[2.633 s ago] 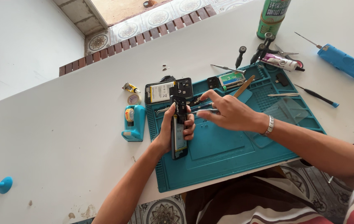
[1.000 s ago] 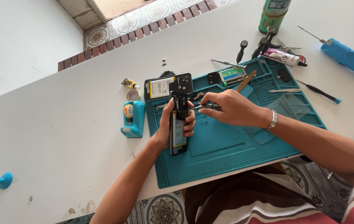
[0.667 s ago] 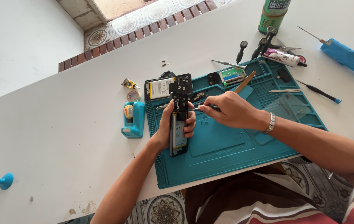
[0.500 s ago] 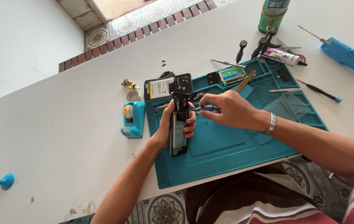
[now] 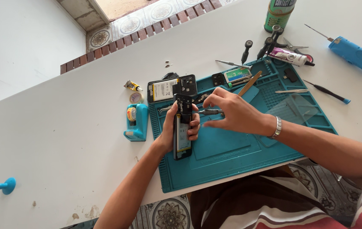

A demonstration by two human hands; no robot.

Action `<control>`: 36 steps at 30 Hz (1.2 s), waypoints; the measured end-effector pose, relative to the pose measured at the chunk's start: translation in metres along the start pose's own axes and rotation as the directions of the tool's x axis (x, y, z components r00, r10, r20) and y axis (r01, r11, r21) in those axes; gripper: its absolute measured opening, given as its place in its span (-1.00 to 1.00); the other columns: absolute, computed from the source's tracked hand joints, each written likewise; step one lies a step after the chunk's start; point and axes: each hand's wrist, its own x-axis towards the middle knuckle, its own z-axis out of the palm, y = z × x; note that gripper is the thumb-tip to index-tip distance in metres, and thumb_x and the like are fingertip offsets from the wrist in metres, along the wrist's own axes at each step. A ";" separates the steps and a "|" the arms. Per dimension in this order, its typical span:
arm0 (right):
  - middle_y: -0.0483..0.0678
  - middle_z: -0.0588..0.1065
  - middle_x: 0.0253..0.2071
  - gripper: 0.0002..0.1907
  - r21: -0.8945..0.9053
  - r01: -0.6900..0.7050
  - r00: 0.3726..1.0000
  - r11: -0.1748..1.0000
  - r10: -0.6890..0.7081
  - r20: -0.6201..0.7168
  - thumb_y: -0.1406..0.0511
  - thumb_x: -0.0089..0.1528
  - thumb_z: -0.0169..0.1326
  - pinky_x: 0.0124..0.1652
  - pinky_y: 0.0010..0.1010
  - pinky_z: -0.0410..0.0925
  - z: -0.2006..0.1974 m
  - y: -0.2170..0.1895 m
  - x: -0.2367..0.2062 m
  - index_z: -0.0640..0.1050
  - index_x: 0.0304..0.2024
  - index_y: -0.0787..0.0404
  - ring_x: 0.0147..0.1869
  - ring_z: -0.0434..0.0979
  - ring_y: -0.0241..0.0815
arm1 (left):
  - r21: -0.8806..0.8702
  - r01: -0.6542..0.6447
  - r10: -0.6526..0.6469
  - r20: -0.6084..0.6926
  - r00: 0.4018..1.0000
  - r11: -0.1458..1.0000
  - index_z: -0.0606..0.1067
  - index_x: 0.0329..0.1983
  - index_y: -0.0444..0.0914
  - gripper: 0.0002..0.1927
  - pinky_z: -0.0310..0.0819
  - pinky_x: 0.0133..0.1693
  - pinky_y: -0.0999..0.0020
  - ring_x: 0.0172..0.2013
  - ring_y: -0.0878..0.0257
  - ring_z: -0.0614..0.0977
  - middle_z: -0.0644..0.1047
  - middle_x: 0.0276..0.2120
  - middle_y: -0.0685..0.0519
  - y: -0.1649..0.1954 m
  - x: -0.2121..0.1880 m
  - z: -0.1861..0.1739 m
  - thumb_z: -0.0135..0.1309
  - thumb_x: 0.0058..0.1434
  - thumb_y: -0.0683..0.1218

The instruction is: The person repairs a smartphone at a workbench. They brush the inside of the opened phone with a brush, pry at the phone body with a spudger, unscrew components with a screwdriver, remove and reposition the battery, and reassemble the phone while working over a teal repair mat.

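My left hand [image 5: 176, 129] grips an opened black phone [image 5: 182, 135] with its back cover off, holding it upright on edge over the teal work mat [image 5: 232, 148]. My right hand [image 5: 232, 112] pinches metal tweezers [image 5: 208, 111], whose tips point at the upper part of the phone. A second opened phone [image 5: 172, 87] with its battery exposed lies flat at the mat's far left corner, just beyond the held phone.
A teal tape dispenser [image 5: 136, 121] stands left of the mat. Screwdrivers [image 5: 246, 51], a green can [image 5: 279, 15], a glue tube [image 5: 290, 56] and a blue power tool [image 5: 355, 54] lie at the back right. A blue suction cup [image 5: 6, 185] sits far left. A clear sheet [image 5: 297, 108] rests on the mat.
My right hand has shifted slightly, keeping the tweezers at the top of the phone. The left hand holds the phone in the same place.
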 end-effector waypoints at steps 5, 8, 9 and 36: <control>0.02 0.46 -0.15 -0.67 -0.037 -0.131 0.991 0.991 0.131 0.000 0.18 0.30 0.22 -0.21 -0.36 0.46 0.000 0.001 0.001 0.54 -0.04 0.29 -0.16 0.58 -0.16 | -0.007 -0.003 0.003 0.011 1.000 1.000 0.34 0.08 -0.24 -0.25 0.32 -0.46 0.39 -0.49 0.36 0.33 0.25 -0.42 0.12 -0.001 0.000 -0.001 -0.31 0.34 0.49; 0.11 0.41 -0.15 -0.41 -0.048 -0.058 0.997 0.997 0.060 0.041 0.15 0.03 0.36 -0.30 -0.30 0.44 -0.002 0.002 0.002 0.50 0.00 0.34 -0.12 0.53 -0.07 | -0.011 0.003 -0.003 0.006 1.000 1.000 0.34 0.07 -0.23 -0.26 0.31 -0.45 0.39 -0.49 0.36 0.33 0.25 -0.42 0.12 -0.001 -0.001 0.000 -0.30 0.35 0.49; 0.08 0.42 -0.14 -0.47 -0.044 -0.097 0.994 0.994 0.099 0.056 0.15 0.11 0.33 -0.27 -0.31 0.45 -0.002 0.001 0.002 0.50 0.01 0.31 -0.14 0.54 -0.09 | -0.011 0.006 -0.006 0.006 1.000 1.000 0.34 0.06 -0.23 -0.27 0.31 -0.45 0.39 -0.49 0.36 0.33 0.25 -0.42 0.12 -0.001 -0.001 -0.001 -0.29 0.35 0.49; 0.00 0.41 -0.09 -0.50 -0.042 -0.063 0.981 0.997 0.070 0.180 0.29 0.10 0.30 -0.29 -0.31 0.45 -0.003 0.006 0.000 0.52 0.09 0.19 -0.23 0.58 -0.13 | 0.003 0.000 0.000 -0.022 1.000 1.000 0.35 0.07 -0.24 -0.24 0.32 -0.48 0.39 -0.51 0.36 0.33 0.24 -0.45 0.12 0.002 0.000 0.003 -0.30 0.32 0.51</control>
